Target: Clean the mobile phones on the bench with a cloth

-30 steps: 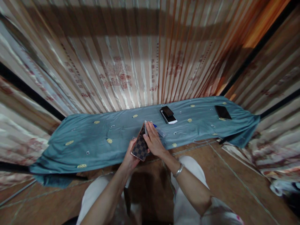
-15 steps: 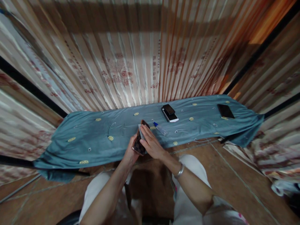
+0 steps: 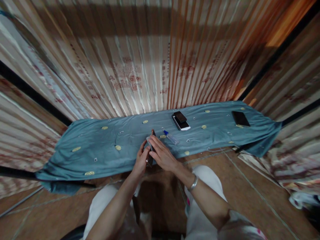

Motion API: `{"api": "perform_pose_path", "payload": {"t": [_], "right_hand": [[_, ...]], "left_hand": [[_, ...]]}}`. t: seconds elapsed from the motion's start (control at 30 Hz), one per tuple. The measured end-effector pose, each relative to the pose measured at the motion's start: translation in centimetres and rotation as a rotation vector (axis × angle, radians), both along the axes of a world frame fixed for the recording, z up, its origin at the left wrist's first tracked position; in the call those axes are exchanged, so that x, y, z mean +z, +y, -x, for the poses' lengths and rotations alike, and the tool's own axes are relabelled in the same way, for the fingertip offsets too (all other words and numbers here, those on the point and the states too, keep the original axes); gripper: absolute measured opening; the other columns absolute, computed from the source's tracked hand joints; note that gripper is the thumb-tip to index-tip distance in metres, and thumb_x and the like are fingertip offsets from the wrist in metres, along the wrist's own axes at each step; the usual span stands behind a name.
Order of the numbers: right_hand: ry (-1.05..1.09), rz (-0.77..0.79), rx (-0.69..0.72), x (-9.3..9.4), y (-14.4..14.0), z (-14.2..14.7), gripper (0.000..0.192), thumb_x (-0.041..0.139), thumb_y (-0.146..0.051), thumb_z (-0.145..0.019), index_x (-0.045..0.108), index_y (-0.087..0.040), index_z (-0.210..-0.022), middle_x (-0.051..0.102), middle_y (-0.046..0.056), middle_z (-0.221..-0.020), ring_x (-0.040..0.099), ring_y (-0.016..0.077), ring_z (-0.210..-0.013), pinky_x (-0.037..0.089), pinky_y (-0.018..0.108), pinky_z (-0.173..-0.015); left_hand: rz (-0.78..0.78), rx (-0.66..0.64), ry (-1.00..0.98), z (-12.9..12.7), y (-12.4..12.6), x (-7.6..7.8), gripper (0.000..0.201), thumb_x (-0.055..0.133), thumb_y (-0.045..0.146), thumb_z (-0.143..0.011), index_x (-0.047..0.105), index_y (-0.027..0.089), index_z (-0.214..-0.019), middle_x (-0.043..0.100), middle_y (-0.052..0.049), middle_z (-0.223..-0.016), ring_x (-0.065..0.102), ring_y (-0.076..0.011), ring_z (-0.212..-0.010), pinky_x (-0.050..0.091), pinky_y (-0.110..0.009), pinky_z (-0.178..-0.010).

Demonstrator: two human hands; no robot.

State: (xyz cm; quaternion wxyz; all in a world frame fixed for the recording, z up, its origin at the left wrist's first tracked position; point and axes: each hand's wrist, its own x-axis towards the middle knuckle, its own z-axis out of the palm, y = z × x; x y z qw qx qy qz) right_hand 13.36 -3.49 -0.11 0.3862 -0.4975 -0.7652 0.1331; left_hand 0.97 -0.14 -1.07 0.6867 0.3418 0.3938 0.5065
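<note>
My left hand (image 3: 140, 162) is closed round a phone in a dark checkered case (image 3: 150, 162), held turned nearly edge-on above the near side of the bench. A small pale grey cloth (image 3: 148, 141) is pinched under the fingers of my right hand (image 3: 162, 155) and pressed against the phone. Both hands meet there, covering most of it. Just right of them lies a small clear bottle with a blue cap (image 3: 172, 138). Behind it, a black phone (image 3: 180, 117) rests on a white-edged phone (image 3: 185, 127).
A teal patterned cloth (image 3: 132, 136) covers the long narrow bench. Towards its right end lies a flat dark tablet-like item (image 3: 240, 118). Patterned curtains (image 3: 140, 73) hang behind, with dark metal poles (image 3: 37, 93) at either side. My knees are below the near edge.
The phone has rotated from showing its checkered back to nearly edge-on. My left fingers have come up round its side, and the right hand has slid slightly along with the cloth.
</note>
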Motion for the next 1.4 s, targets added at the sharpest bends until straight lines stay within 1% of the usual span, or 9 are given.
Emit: {"api": "perform_pose_path", "payload": {"t": [0.17,0.27,0.47,0.67,0.77,0.87,0.97,1.27,1.4], "right_hand": [[0.047,0.026,-0.128,-0.3,1.8,-1.3,0.058,0.026,-0.042,-0.095,0.017,-0.017,-0.146,0.018,0.008,-0.153,0.012,0.0174,-0.141,0.018,0.041,-0.115],[0.152,0.077,-0.174,-0.4,2.6,-1.8,0.06,0.02,-0.047,-0.095,0.017,-0.016,-0.146,0.021,0.008,-0.152,0.015,0.0162,-0.141,0.018,0.039,-0.115],[0.375,0.213,-0.256,-1.1,3.8,-1.7,0.064,0.015,-0.056,-0.092,0.027,-0.019,-0.143,0.038,0.007,-0.145,0.032,0.0165,-0.135,0.027,0.039,-0.111],[0.527,0.353,-0.297,-2.3,4.5,-1.1,0.077,0.015,-0.064,-0.088,0.031,-0.011,-0.141,0.034,0.011,-0.146,0.028,0.0174,-0.137,0.023,0.036,-0.113],[0.532,0.358,-0.299,-2.7,4.0,-0.4,0.074,0.022,-0.064,-0.088,0.028,-0.015,-0.143,0.029,0.008,-0.149,0.024,0.0172,-0.139,0.019,0.037,-0.114],[0.504,0.321,-0.27,-2.7,3.2,0.6,0.071,0.026,-0.062,-0.088,0.024,-0.02,-0.145,0.02,0.004,-0.152,0.014,0.0171,-0.141,0.012,0.038,-0.116],[0.446,0.291,-0.209,-2.5,2.4,1.5,0.07,0.026,-0.059,-0.089,0.021,-0.018,-0.146,0.016,0.004,-0.153,0.011,0.0176,-0.142,0.009,0.038,-0.116],[0.279,0.159,-0.036,-1.4,0.6,2.4,0.06,0.028,-0.042,-0.094,0.015,-0.017,-0.147,0.014,0.005,-0.154,0.011,0.0159,-0.141,0.012,0.037,-0.117],[0.234,0.13,0.027,-1.1,-0.3,2.9,0.06,0.03,-0.037,-0.094,0.009,-0.021,-0.147,0.012,0.004,-0.154,0.009,0.0166,-0.142,0.013,0.04,-0.116]], "left_hand": [[0.078,-0.086,-0.002,-0.5,-1.1,0.6,0.056,0.074,0.025,-0.066,0.057,0.023,-0.119,0.071,-0.003,-0.096,0.067,-0.0156,-0.077,0.053,-0.024,-0.068],[0.101,-0.13,0.021,-0.9,-1.6,1.2,0.057,0.073,0.025,-0.067,0.054,0.023,-0.121,0.071,-0.004,-0.094,0.067,-0.015,-0.07,0.055,-0.025,-0.061],[0.106,-0.12,0.011,-0.7,-1.5,2.0,0.055,0.069,0.022,-0.069,0.052,0.022,-0.122,0.07,-0.006,-0.098,0.068,-0.0182,-0.079,0.057,-0.028,-0.063],[0.067,-0.157,-0.082,-0.2,-0.9,2.1,0.049,0.062,0.026,-0.073,0.051,0.018,-0.12,0.068,-0.009,-0.105,0.068,-0.0203,-0.085,0.057,-0.031,-0.065],[0.071,-0.19,-0.12,-0.2,-0.7,2.1,0.041,0.057,0.028,-0.077,0.054,0.018,-0.116,0.068,-0.007,-0.104,0.067,-0.0193,-0.086,0.056,-0.031,-0.068],[0.062,-0.163,-0.154,-0.3,-0.2,1.7,0.034,0.055,0.03,-0.077,0.059,0.017,-0.108,0.069,-0.005,-0.1,0.066,-0.019,-0.089,0.054,-0.031,-0.075],[0.04,-0.102,-0.177,-0.4,0.4,0.9,0.03,0.055,0.029,-0.076,0.062,0.015,-0.102,0.07,-0.004,-0.095,0.064,-0.0184,-0.094,0.049,-0.028,-0.084],[0.09,0.059,-0.174,-0.7,0.8,0.0,0.046,0.057,0.025,-0.076,0.053,0.018,-0.121,0.062,-0.005,-0.12,0.049,-0.0199,-0.121,0.034,-0.031,-0.103],[0.047,0.056,-0.21,-0.6,0.7,-0.5,0.04,0.055,0.027,-0.079,0.054,0.019,-0.119,0.064,-0.004,-0.115,0.052,-0.019,-0.117,0.037,-0.031,-0.101]]}}
